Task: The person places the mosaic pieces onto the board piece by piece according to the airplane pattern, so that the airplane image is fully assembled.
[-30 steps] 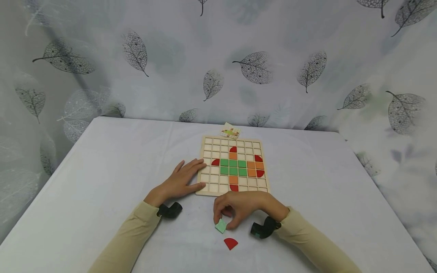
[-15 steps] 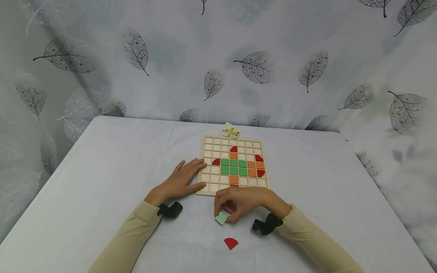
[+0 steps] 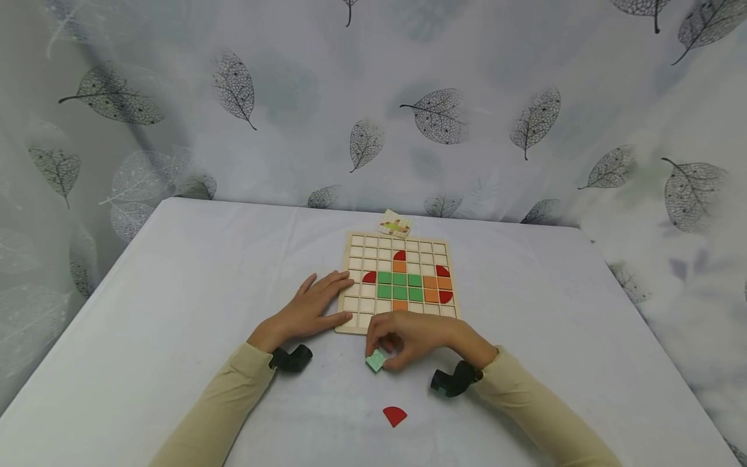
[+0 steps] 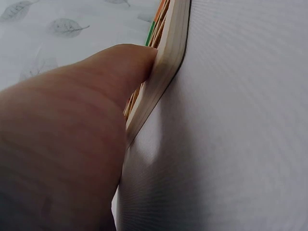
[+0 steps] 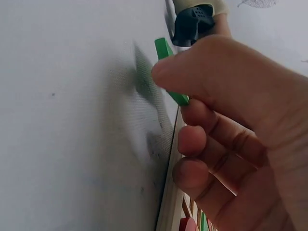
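Observation:
A square wooden grid board [image 3: 357,305] lies on the table, with green and orange square tiles and red quarter-round tiles in some of its cells. My left hand [image 3: 309,308] rests at the board's left edge, fingers straight; in the left wrist view its thumb [image 4: 130,62] touches the board's rim [image 4: 168,62]. Between thumb and fingers my right hand [image 3: 408,337] pinches a green square tile [image 3: 375,360], just in front of the board's near edge. The right wrist view shows that green tile [image 5: 164,48] tilted above the table. Part of the board's near rows is hidden behind the right hand.
A loose red quarter-round tile [image 3: 395,416] lies on the white tablecloth nearer to me. Behind the board is a small card [image 3: 395,224] with a coloured pattern. A leaf-print curtain [image 3: 315,97] hangs beyond the table.
My right hand has moved away from me, toward the board, carrying the green tile off the spot near the red piece. The left hand has stayed in place.

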The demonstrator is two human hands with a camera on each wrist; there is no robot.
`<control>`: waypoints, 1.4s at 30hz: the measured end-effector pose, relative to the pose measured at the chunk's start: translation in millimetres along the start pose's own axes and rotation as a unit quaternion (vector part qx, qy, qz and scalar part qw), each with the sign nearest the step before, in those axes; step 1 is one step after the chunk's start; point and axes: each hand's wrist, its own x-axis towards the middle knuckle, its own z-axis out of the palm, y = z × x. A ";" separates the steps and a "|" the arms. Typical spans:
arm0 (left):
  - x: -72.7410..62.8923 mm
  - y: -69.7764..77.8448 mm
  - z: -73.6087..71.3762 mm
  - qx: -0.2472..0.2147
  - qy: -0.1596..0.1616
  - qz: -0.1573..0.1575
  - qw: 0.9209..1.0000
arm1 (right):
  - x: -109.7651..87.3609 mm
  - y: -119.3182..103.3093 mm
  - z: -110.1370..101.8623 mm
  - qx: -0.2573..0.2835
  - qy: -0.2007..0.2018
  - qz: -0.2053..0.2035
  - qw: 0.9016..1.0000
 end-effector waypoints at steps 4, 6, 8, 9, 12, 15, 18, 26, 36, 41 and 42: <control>-0.2 0.2 -0.7 0.000 0.000 0.000 1.000 | 1.1 2.6 -0.5 0.001 0.017 0.015 1.000; -0.4 0.7 -1.3 0.000 -0.002 -0.001 1.000 | 2.0 4.2 -0.7 -0.007 0.031 0.016 0.999; -0.5 1.4 -1.9 -0.002 -0.003 -0.001 1.000 | 2.9 5.7 -1.1 -0.016 0.049 0.020 0.998; -0.5 1.6 -2.1 -0.002 -0.003 0.000 1.000 | 3.1 6.1 -1.5 -0.017 0.060 0.022 0.998; -0.4 1.3 -1.9 -0.004 -0.003 -0.001 1.000 | 3.4 7.3 -3.1 -0.017 0.089 0.030 0.995; 0.3 0.4 -1.5 -0.002 -0.004 -0.001 1.000 | 3.6 8.4 -5.0 -0.013 0.119 0.038 0.992; 0.3 -0.6 -1.0 0.001 -0.004 -0.001 1.000 | 5.0 9.8 -6.4 -0.015 0.150 0.052 0.987; 0.5 -0.7 -1.3 -0.006 -0.005 -0.001 1.000 | 8.2 18.8 -6.6 -0.012 0.219 0.071 0.973; 1.4 -0.9 -1.2 -0.006 -0.013 -0.007 1.000 | 10.3 24.7 -8.5 -0.035 0.263 0.088 0.960; 1.3 -0.4 -1.6 -0.007 -0.015 -0.008 1.000 | 12.2 25.5 -8.9 -0.028 0.282 0.110 0.953; 1.2 -0.2 -1.7 -0.008 -0.015 -0.008 1.000 | 12.6 25.8 -8.9 -0.025 0.286 0.115 0.951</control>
